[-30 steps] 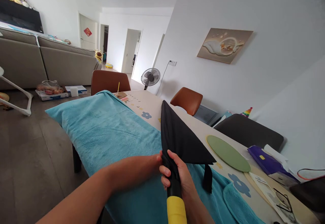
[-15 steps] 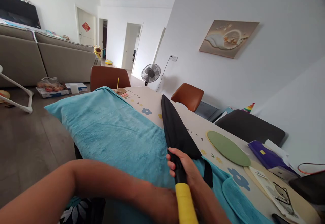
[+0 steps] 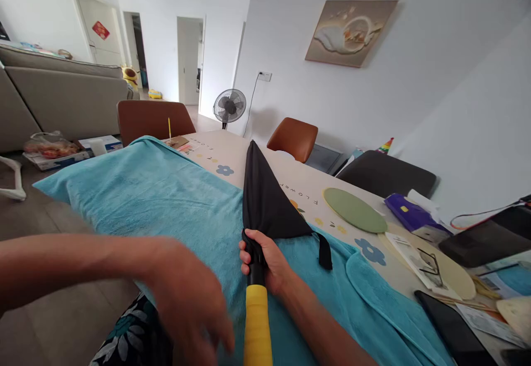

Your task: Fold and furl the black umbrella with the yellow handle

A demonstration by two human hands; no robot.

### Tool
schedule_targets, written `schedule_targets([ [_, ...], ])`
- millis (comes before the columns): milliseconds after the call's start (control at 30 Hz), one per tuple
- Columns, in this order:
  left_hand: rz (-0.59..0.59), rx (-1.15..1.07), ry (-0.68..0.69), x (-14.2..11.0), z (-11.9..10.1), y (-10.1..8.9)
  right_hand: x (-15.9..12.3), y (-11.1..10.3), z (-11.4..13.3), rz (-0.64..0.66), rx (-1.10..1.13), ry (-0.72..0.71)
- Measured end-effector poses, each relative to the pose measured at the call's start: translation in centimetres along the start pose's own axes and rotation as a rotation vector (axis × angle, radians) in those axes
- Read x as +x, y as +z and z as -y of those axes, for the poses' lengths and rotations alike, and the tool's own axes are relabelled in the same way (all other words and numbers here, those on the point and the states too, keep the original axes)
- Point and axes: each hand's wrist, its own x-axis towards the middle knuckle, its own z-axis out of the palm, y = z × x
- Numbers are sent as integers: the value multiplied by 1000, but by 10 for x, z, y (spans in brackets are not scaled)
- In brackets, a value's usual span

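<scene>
My right hand (image 3: pixel 265 258) is closed round the black neck of a folded umbrella (image 3: pixel 265 200), just above its yellow-wrapped handle (image 3: pixel 257 322). The black cloth lies loosely folded and points away from me, its tip over the table, with a strap (image 3: pixel 326 251) hanging off its right corner. To the left of the handle, my left hand (image 3: pixel 193 299) hangs apart from it, blurred by motion, so its fingers cannot be made out. Beneath both hands a turquoise towel (image 3: pixel 174 205) covers the near part of the table.
Beyond the towel, the patterned table (image 3: pixel 232 147) carries a green oval mat (image 3: pixel 354 210), a purple pouch (image 3: pixel 409 214), glasses (image 3: pixel 431 263) and a black phone (image 3: pixel 452 327). Brown chairs (image 3: pixel 292 139) and a fan (image 3: pixel 229 106) stand past the far side.
My left hand has come out from below the handle and moved to the left of it. The umbrella stays in my right hand, its cloth spread wider. The view has turned right.
</scene>
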Motion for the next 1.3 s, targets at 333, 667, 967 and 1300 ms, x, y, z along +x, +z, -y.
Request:
schedule_targets([
  [333, -337, 341, -145, 142, 78, -98, -1, -1, -2, 38, -2, -29],
  [667, -384, 480, -218, 208, 101, -81, -3, -1, -2, 56, 53, -20],
  [967, -806, 353, -215, 155, 90, -100, -2, 0, -1, 40, 6, -20],
  [1300, -987, -32, -140, 41, 111, -95, -1, 2, -2, 1, 27, -63],
])
